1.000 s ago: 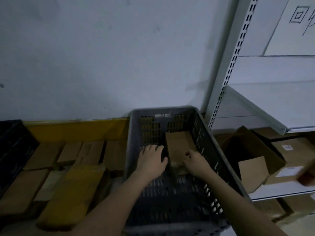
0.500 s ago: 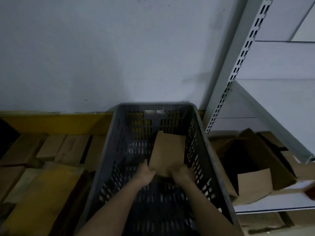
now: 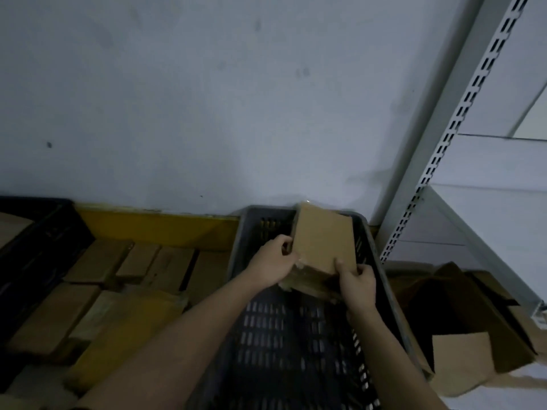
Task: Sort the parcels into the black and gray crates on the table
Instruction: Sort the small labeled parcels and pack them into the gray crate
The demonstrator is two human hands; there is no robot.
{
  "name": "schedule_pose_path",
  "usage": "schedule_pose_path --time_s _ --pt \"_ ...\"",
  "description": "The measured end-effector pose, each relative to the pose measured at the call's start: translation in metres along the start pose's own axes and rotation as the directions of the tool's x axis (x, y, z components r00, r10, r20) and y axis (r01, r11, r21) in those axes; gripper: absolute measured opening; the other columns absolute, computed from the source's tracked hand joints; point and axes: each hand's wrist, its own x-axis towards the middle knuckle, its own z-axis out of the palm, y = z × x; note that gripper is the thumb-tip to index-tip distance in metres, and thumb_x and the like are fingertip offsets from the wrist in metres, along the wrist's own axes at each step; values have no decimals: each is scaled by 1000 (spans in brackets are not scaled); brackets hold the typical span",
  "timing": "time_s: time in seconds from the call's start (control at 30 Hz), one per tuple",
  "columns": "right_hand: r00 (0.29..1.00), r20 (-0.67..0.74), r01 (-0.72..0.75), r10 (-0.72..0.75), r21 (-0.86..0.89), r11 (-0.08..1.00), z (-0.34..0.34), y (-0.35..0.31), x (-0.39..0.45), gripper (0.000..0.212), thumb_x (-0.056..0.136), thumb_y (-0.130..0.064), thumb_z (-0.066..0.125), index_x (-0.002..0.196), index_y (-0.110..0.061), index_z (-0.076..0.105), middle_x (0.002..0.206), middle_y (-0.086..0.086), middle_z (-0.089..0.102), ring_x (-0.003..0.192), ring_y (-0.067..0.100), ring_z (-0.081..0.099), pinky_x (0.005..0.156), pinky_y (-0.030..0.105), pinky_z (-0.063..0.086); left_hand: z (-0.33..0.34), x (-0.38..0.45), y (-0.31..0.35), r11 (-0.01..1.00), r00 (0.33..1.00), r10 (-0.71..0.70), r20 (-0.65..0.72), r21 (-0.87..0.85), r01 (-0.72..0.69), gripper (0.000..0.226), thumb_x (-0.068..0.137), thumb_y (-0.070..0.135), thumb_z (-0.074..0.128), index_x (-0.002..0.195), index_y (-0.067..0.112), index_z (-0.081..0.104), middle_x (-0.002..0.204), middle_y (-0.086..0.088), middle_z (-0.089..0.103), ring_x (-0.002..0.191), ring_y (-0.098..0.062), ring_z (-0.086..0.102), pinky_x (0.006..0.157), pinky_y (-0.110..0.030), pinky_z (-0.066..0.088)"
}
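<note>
Head view shows a flat, rectangular brown cardboard parcel (image 3: 324,242) held over the far end of the gray crate (image 3: 299,344), a slotted plastic bin with a dull, perforated floor and walls, in the lower middle of the frame. The parcel's smooth face is tilted toward the camera; its long axis runs from the hands up toward the wall, the far corner rising past the crate's back rim. The left hand (image 3: 273,263) grips its lower left edge with curled fingers, and the right hand (image 3: 356,284) pinches the lower right corner, thumb on the face. Crumpled brown wrapping shows beneath the parcel, between the hands. Half a second ago the parcel sat lower inside the crate, below the rim; now it is raised. At lower left, more cardboard parcels (image 3: 97,261) lie flat in rows, beside a black crate (image 3: 38,232) at the left edge. An open cardboard box (image 3: 461,315) sits at lower right under a white slotted shelf upright (image 3: 438,143).
</note>
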Motion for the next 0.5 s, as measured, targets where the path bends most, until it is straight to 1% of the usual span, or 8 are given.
schedule_pose_path --time_s 0.1,0.17,0.23,0.3,0.37,0.5 --pt "996 -15 86 -85 47 995 1 -27 -21 57 94 -42 63 136 -9 46 125 9 56 109 26 56 94 42 50 -36 -15 -5 995 986 79 -149 67 -70 45 102 46 44 140 22 49 131 0 57 113 -20 57 95 -39 50" --pt "993 -34 119 -116 99 988 8 -43 -38 57 93 -44 63 135 -10 46 123 7 54 106 23 54 96 45 50 -65 -26 -20 986 970 130 -208 130 -104 47 103 48 41 140 22 50 134 -2 58 120 -21 55 100 -40 47" --pt "989 -51 142 -136 145 979 20 -57 -61 56 93 -44 62 135 -10 46 124 7 54 108 24 55 96 47 51 -97 -41 -43 967 969 156 -191 230 -110 53 102 54 36 145 24 46 145 -1 51 131 -22 48 106 -41 42" --pt "986 -52 167 -159 208 964 37 -69 -91 50 94 -43 61 130 -10 48 122 6 55 108 24 56 94 46 52 -129 -63 -71 925 977 136 -165 375 -66 60 100 62 30 149 29 39 153 -2 42 139 -27 39 111 -47 36" --pt "982 -36 188 -185 269 945 61 -75 -126 45 95 -42 60 127 -12 48 120 5 55 107 23 58 91 46 55 -159 -89 -102 872 981 112 -157 489 -21 63 99 65 25 151 32 34 157 -1 36 143 -29 32 112 -49 33" --pt "972 16 223 -234 247 943 115 -71 -194 47 94 -45 60 125 -11 49 121 7 56 107 25 60 92 52 55 -213 -139 -166 818 980 99 -171 575 17 66 98 68 21 154 33 29 159 0 33 144 -27 30 113 -49 32"
